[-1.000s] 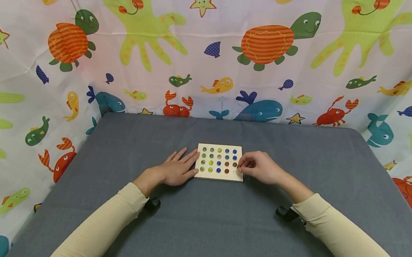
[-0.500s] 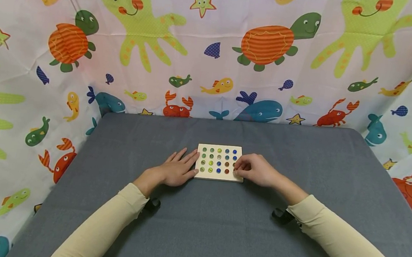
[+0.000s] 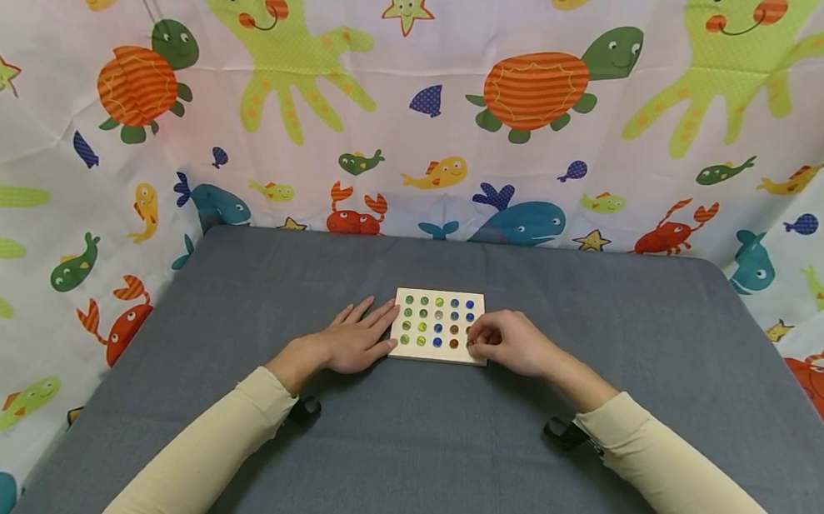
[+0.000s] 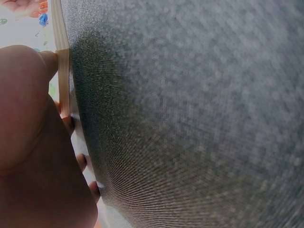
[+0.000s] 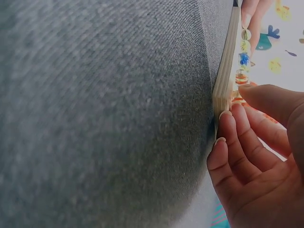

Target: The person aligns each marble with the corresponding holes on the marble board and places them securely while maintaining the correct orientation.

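Note:
A pale wooden board (image 3: pixel 411 351) lies on the grey cloth, with rows of glass marbles (image 3: pixel 438 328) in green, yellow, blue and reddish brown. My left hand (image 3: pixel 352 344) rests on the cloth at the board's left side, fingers spread, thumb and fingertips touching its edge. Over the lower right corner, my right hand (image 3: pixel 516 341) pinches a reddish marble (image 5: pixel 239 100) between thumb and index finger, at the corner spot of the bottom row. Its other fingers lie loosely curled beside the board's end in the right wrist view. The pinching fingers partly hide that marble.
Grey cloth (image 3: pixel 422 451) covers the table around the board. A white curtain (image 3: pixel 432 66) printed with sea animals hangs behind it and at both sides. Dark straps (image 3: pixel 565 432) sit at both wrists, below the beige sleeves.
My right hand has moved slightly left, its fingertips now over the board's lower right corner spot, which looked unfilled a second ago. The left hand and the board have stayed in place.

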Available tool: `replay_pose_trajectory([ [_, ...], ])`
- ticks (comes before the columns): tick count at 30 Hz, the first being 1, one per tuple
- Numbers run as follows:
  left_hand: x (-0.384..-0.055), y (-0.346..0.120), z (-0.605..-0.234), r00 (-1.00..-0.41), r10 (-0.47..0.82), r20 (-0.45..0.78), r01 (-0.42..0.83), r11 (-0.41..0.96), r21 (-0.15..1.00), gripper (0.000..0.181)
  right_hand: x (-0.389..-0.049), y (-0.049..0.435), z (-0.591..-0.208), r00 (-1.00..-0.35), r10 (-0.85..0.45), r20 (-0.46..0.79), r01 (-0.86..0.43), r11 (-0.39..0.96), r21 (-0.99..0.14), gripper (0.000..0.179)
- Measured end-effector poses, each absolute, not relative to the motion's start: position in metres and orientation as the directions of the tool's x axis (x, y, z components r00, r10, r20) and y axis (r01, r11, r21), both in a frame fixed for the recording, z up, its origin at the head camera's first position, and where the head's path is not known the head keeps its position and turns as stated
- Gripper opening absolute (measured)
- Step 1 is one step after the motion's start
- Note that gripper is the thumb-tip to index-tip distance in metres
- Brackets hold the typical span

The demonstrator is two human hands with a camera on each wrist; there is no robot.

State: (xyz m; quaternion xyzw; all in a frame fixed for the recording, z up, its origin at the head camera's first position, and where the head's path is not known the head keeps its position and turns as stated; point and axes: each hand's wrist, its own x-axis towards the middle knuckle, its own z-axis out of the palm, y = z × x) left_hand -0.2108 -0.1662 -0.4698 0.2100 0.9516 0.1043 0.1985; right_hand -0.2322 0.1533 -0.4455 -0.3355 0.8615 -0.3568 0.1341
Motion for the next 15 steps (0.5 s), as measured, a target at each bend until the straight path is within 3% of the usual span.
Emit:
replay_pose_trajectory([
  [9,-0.205,-0.167,-0.463,-0.832,0.491,-0.258,0.405,0.855,0.324,0.07,-0.224,0.178,-0.433,-0.723,-0.687,0.072,-0.595,0.566,-0.571,0.025],
  [12,-0.203,-0.169,-0.459,-0.833,0.518,-0.194,0.438,0.833,0.339,0.067,-0.219,0.19,-0.422,-0.743,-0.662,0.101,-0.629,0.638,-0.445,0.028],
  [15,-0.2,-0.171,-0.451,-0.834,0.539,-0.117,0.482,0.816,0.319,0.06,-0.217,0.203,-0.413,-0.741,-0.652,0.157,-0.669,0.702,-0.244,0.033],
])
